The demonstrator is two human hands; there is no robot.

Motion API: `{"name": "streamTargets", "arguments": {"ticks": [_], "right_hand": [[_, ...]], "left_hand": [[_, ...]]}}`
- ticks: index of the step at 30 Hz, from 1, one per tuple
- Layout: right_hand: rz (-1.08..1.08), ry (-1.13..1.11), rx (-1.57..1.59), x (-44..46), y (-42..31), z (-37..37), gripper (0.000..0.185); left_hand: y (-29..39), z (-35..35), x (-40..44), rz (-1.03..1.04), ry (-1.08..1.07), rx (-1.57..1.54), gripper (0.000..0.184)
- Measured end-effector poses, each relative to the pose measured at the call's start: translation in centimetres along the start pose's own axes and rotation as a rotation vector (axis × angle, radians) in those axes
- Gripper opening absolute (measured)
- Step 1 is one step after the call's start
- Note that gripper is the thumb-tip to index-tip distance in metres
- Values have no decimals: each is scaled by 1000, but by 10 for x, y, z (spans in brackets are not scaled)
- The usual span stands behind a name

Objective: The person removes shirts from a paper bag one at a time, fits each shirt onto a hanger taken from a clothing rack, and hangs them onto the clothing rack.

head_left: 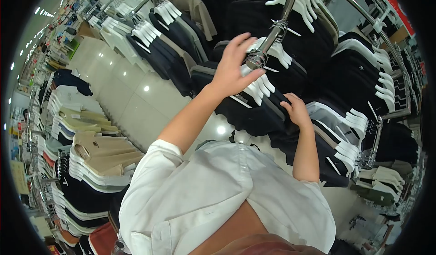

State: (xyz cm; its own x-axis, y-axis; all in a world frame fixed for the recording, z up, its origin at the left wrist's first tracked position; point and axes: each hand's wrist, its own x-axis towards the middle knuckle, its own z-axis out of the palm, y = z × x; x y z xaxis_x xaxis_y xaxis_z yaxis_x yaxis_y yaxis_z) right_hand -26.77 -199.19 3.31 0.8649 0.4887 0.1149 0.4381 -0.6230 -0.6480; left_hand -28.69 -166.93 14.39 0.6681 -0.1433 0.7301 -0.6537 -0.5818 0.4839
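Observation:
My left hand [232,68] is at the end of a chrome clothes rail [257,58], fingers stretched out and thumb apart. It looks open; whether it touches the rail or the hanger hooks there, I cannot tell. Below the rail end, several white hangers [260,90] carry dark shirts [254,118]. My right hand [298,111] is at the shoulder of a black shirt [278,104] in that row, its thumb and fingers closed on the cloth. The fingertips are partly hidden.
More dark garments [359,80] on white hangers fill the racks to the right and ahead. At the left stands a rack with beige shirts [106,152] and white ones. A tiled floor [136,91] runs between the racks. A curved chrome bar [363,12] crosses the upper right.

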Motion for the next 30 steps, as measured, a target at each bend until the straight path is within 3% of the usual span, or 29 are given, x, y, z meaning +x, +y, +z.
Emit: {"name": "streamTargets", "arguments": {"ticks": [3, 6, 9, 12, 14, 18, 22, 30], "right_hand": [[14, 25, -7, -3, -4, 3, 40], [42, 121, -17, -12, -6, 10, 51], [117, 207, -92, -27, -11, 23, 71], [30, 324, -147, -46, -9, 39, 73], [94, 361, -188, -66, -24, 40, 74], [188, 362, -93, -99, -35, 45, 71], [214, 377, 2, -129, -41, 45, 65], [294, 483, 84, -173, -48, 34, 56]], "left_hand": [[14, 12, 20, -34, -78, 124, 60], [20, 12, 21, -286, -186, 19, 52], [16, 13, 16, -222, -113, 18, 44], [21, 12, 17, -231, -116, 16, 42], [18, 13, 18, -46, -98, 147, 39], [6, 30, 10, -113, 7, 50, 24], [-4, 42, 8, -85, 105, 15, 24], [6, 19, 11, -88, -71, -21, 29]]}}
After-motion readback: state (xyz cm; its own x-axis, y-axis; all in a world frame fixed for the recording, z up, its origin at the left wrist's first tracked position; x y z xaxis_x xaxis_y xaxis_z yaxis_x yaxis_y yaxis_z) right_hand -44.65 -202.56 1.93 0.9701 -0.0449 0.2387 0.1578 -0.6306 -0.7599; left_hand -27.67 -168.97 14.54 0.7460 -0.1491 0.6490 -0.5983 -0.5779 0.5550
